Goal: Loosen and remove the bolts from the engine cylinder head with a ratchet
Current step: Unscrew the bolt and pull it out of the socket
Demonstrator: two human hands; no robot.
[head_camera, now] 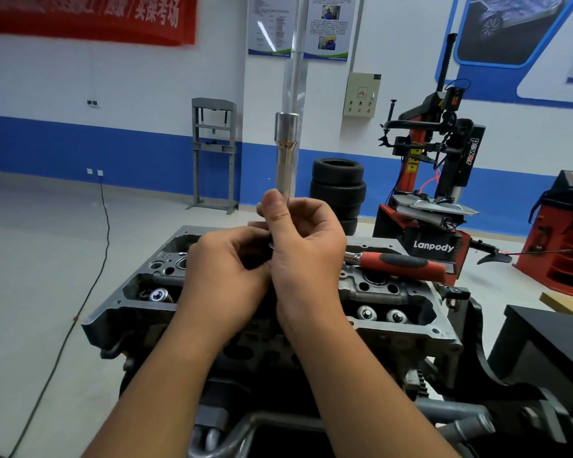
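Two bare forearms reach forward from the bottom edge and meet over the middle of the engine cylinder head (411, 328), which sits on a dark stand with grey tubing below it. The right hand (306, 246) has its fingers and thumb curled around the lower part of a long chrome socket extension (286, 153), which stands upright above the hands, its wider socket end at the top. The left hand (227, 269) is curled in beside it, fingertips pinching at something small and metallic at the base of the extension; what it is cannot be made out, as the hands hide it. The two hands touch each other.

In the open top of the head, three shiny round valve spring caps show: one (159, 295) to the left of the hands, two (382, 315) to the right. One ratchet (401, 264) with a red and black grip lies across the far right side of the head, no hand on it.

Behind, on the grey floor, stands one stack of black tyres (339, 190), at least three high. To its right is one red and black tyre changer (434, 180), marked "Lanpody" on its base and "power" on its column. A grey shop press frame (214, 153) stands against the blue and white wall. One black cable (103, 233) runs from a wall socket across the floor. Up on the wall hang a red banner (86, 16) with white Chinese characters, two printed notice boards (300, 26) too small to read, and a beige control box (362, 95).
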